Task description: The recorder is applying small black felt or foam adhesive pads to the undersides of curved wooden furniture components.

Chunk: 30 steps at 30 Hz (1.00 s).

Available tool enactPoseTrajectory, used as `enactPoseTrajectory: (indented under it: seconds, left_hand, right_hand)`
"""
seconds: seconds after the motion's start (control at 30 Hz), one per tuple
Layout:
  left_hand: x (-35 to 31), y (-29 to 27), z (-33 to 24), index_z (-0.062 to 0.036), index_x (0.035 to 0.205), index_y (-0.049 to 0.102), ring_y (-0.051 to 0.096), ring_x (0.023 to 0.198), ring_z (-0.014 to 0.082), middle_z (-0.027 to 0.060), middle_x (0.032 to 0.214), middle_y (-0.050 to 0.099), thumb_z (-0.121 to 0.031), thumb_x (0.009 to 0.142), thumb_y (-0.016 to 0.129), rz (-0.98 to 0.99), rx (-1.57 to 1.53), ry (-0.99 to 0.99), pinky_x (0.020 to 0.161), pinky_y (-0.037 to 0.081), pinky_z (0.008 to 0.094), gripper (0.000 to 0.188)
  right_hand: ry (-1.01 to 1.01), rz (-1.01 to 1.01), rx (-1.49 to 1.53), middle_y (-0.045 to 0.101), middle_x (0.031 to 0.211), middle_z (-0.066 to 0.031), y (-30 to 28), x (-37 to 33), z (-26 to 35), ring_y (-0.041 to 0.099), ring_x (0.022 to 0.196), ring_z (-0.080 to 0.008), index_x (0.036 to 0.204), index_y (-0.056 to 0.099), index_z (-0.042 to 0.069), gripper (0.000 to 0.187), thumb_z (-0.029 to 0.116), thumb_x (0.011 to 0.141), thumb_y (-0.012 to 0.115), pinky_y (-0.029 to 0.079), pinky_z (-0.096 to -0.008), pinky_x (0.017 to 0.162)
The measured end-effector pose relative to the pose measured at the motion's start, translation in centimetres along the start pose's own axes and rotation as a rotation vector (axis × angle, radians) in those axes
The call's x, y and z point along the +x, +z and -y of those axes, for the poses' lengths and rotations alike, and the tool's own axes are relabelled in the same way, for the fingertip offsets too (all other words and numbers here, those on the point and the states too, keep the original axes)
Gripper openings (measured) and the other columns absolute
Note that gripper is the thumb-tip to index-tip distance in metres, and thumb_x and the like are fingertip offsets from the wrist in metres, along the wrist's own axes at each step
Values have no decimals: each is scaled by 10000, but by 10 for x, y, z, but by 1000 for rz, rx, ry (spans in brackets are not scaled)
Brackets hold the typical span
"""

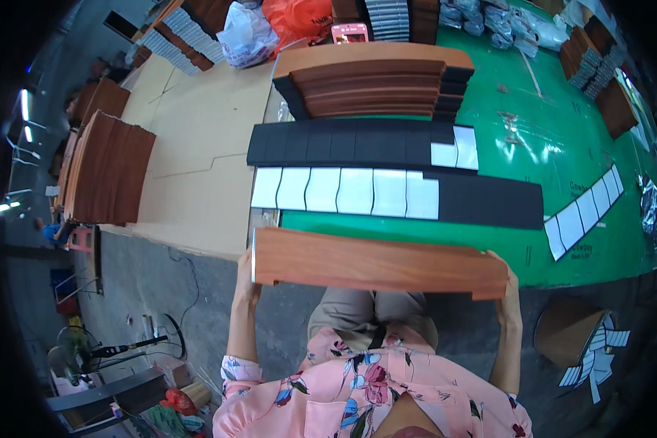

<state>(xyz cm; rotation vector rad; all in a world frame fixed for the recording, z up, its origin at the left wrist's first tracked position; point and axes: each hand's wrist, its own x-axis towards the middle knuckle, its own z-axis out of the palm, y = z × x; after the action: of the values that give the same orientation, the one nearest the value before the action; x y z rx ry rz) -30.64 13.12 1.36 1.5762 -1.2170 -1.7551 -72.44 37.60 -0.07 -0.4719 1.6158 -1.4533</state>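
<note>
A long reddish-brown wooden board [376, 263] lies across my lap, held level at the near edge of the green work table [562, 131]. My left hand [245, 281] grips the board's left end and my right hand [507, 288] grips its right end. Just beyond the board, on the table, lies a row of white backing sheets [343, 191] beside a black foam strip [489, 201]. Behind these sits another row of black foam pads [343, 142]. Farther back stands a stack of wooden boards [372, 84].
Upright wooden boards [106, 171] lean at the left beside flat cardboard [197, 131]. White peeled strips [584, 212] lie on the table's right, more [595, 350] on the floor by a cardboard piece. Bags [270, 29] and further board stacks [591, 58] crowd the far edge. A fan [87, 354] stands lower left.
</note>
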Motion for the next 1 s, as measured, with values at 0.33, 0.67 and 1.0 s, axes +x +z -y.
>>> enactPoseTrajectory:
  seconds: [0.33,0.67,1.0]
  left_hand:
    - [43,20,-28,10,1245,474,547,1012,181,95,1144,559,-217,927,500,49,-98,117,851,470,300,391]
    - [63,25,7,23,1219,484,488,1119,185,109,1198,533,-413,923,462,264,-81,43,937,399,298,527]
    - [73,24,28,24,1166,509,550,969,141,89,1102,567,-269,937,468,330,-264,132,846,447,267,374]
  right_hand:
    - [161,162,-199,592,1091,-79,-6,36,16,567,962,-134,1209,500,-30,355,171,917,523,469,-247,817]
    - [140,-38,131,629,931,-46,-2,38,-8,597,806,-106,1089,547,-5,302,233,902,556,485,-222,709]
    - [-29,-186,11,606,922,-43,-24,43,-39,589,806,-111,1070,553,-5,217,108,885,540,482,-231,692]
